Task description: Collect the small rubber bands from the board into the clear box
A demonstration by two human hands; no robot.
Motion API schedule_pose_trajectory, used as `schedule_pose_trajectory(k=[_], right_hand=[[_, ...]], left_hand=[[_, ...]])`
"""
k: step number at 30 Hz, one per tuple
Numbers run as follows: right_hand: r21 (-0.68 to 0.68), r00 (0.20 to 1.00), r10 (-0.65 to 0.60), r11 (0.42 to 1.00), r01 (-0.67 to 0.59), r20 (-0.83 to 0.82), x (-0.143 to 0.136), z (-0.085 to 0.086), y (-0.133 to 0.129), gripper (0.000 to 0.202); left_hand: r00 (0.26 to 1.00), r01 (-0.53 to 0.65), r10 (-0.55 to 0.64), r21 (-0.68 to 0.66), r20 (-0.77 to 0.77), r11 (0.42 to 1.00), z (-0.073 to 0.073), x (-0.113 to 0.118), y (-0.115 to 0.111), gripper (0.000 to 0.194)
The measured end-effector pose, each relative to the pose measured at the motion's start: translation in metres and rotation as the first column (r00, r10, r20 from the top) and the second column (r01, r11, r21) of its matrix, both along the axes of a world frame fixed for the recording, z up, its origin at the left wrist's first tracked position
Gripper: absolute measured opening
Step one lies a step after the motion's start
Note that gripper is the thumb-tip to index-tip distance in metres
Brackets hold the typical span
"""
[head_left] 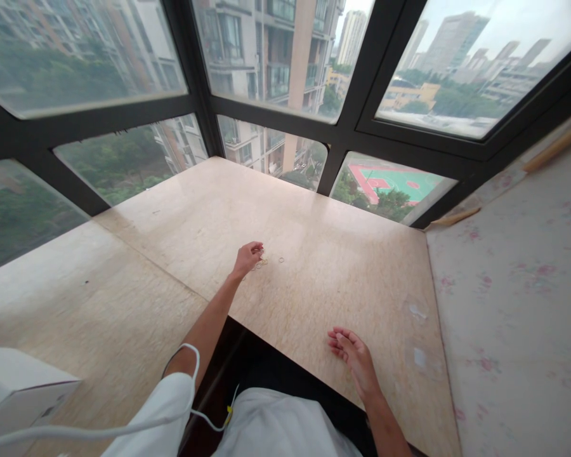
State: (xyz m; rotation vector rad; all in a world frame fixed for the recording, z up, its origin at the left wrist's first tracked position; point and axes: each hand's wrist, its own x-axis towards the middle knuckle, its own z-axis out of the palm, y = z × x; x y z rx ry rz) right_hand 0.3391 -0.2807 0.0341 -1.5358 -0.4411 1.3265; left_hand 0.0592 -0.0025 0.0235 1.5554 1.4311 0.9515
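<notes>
My left hand (pixel 250 255) is over the middle of the marble-patterned ledge (pixel 314 254), its fingers pressed together at a few small thin rings (pixel 261 263). What lies between the fingertips is too small to make out. One separate ring (pixel 281 259) lies on the ledge just right of that hand. Nearer the front edge, my right hand (pixel 349 348) rests palm inward with its fingers loosely curled and apart, and nothing shows in it.
Two clear plastic pieces (pixel 419 358) lie near the floral wall (pixel 504 304) at right. A white box (pixel 23 393) stands at lower left, with a white cable (pixel 99 434) in front. Dark-framed windows border the ledge. A small dark speck (pixel 86 282) is at left.
</notes>
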Motion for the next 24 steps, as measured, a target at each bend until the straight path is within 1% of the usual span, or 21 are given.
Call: schedule_pose_trajectory(k=[3,5,11,14,16,18,20,21,22,24], right_hand=[[-0.002,1.000,-0.004,1.000,0.004,-0.005,0.001,0.000,-0.001,0.044],[0.002,1.000,-0.013,1.000,0.013,-0.005,0.000,0.001,-0.002,0.043],[0.008,1.000,-0.022,1.000,0.023,-0.017,0.000,0.001,-0.002,0.044],[0.001,1.000,-0.006,1.000,0.006,-0.012,0.001,0.000,-0.001,0.044],[-0.005,1.000,0.006,1.000,-0.006,-0.012,0.002,-0.001,0.000,0.044],[-0.007,1.000,0.012,1.000,-0.012,-0.008,0.002,-0.002,0.001,0.043],[-0.010,1.000,0.013,1.000,-0.013,-0.002,0.002,-0.002,0.001,0.043],[-0.013,1.000,0.012,1.000,-0.012,0.001,0.002,-0.002,0.001,0.043],[-0.016,1.000,0.011,1.000,-0.011,0.004,0.002,-0.002,0.002,0.043],[-0.024,1.000,0.011,1.000,-0.011,0.010,0.001,-0.001,0.002,0.043]], left_hand=[[0.991,0.049,-0.044,0.033,-0.123,0.998,0.000,0.006,-0.003,0.025],[0.978,0.059,-0.046,0.056,-0.205,0.997,0.001,0.004,-0.005,0.022],[0.912,0.027,0.032,0.136,-0.410,0.990,0.010,-0.016,-0.013,0.022],[0.873,0.012,0.064,0.152,-0.484,0.988,0.015,-0.027,-0.021,0.024],[0.809,0.001,0.081,0.139,-0.582,0.990,0.018,-0.032,-0.031,0.034],[0.692,-0.033,0.101,0.108,-0.715,0.994,0.020,-0.035,-0.045,0.046],[0.580,-0.092,0.122,0.085,-0.805,0.992,0.020,-0.035,-0.061,0.050],[0.554,-0.122,0.139,0.086,-0.821,0.989,0.019,-0.034,-0.068,0.049],[0.544,-0.145,0.156,0.091,-0.824,0.985,0.017,-0.034,-0.075,0.048],[0.562,-0.159,0.173,0.099,-0.809,0.982,0.012,-0.031,-0.084,0.043]])
